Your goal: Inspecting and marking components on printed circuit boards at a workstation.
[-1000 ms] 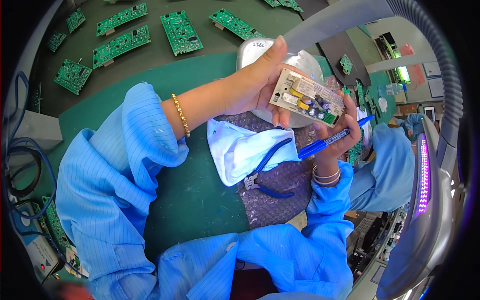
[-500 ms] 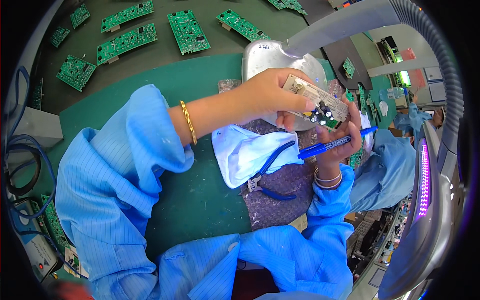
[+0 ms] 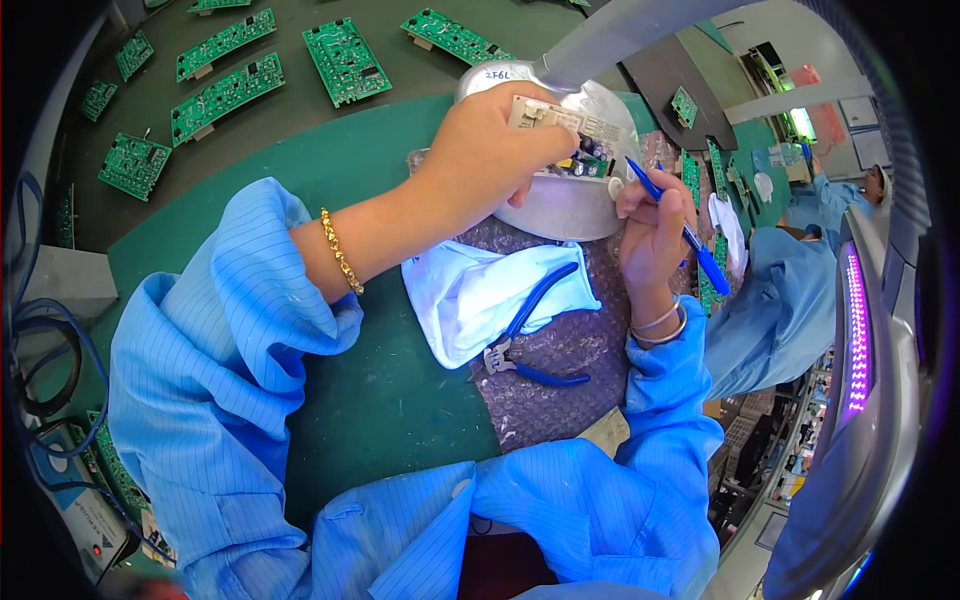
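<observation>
My left hand (image 3: 490, 140) is closed on the upper left part of a circuit board (image 3: 598, 130). The board is pale on its outer face, with dark and blue components along its lower edge, and it is held above a round metal base. In my right hand (image 3: 655, 238) a blue marker pen (image 3: 708, 262) lies across the fingers, slanting with its upper end close to the board's right side. A gap shows between that hand and the board. Below both hands, blue-handled cutters (image 3: 545, 377) rest partly on a white cloth (image 3: 450, 318) and on bubble wrap (image 3: 535, 415).
The lamp's metal base (image 3: 560, 208) stands beneath the board, and its arm (image 3: 650, 38) crosses overhead. A lit purple lamp head (image 3: 853, 330) hangs at the right. Several green circuit boards (image 3: 346, 62) lie across the back. A co-worker's blue sleeve (image 3: 765, 310) is at the right.
My right hand has come off the board and moved lower, turning the pen to a steep slant. My left hand has shifted the board left and up. The view has shifted slightly.
</observation>
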Demonstrator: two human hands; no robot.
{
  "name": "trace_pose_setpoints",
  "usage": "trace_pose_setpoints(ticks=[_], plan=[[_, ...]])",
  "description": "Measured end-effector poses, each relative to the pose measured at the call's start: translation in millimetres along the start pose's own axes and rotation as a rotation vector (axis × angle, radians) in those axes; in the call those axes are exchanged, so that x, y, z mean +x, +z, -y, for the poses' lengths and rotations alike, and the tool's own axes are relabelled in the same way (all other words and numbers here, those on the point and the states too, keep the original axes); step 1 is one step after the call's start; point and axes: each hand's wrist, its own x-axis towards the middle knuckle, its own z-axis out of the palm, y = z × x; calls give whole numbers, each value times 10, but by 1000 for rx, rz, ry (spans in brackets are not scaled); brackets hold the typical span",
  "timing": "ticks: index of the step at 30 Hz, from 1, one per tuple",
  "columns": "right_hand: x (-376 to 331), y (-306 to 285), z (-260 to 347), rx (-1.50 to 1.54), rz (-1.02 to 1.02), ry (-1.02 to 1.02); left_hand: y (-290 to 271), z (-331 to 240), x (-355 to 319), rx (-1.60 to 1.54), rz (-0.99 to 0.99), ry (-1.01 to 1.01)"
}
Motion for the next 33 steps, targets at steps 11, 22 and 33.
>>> trace_pose_setpoints(ticks=[11, 22, 33], plan=[[-71, 51, 31, -64, -3, 37, 10, -30, 17, 91, -48, -66], [-102, 118, 64, -231, -14, -3, 9, -22, 0, 103, -63, -47], [-38, 5, 169, 30, -104, -98, -21, -57, -72, 63, -29, -3]])
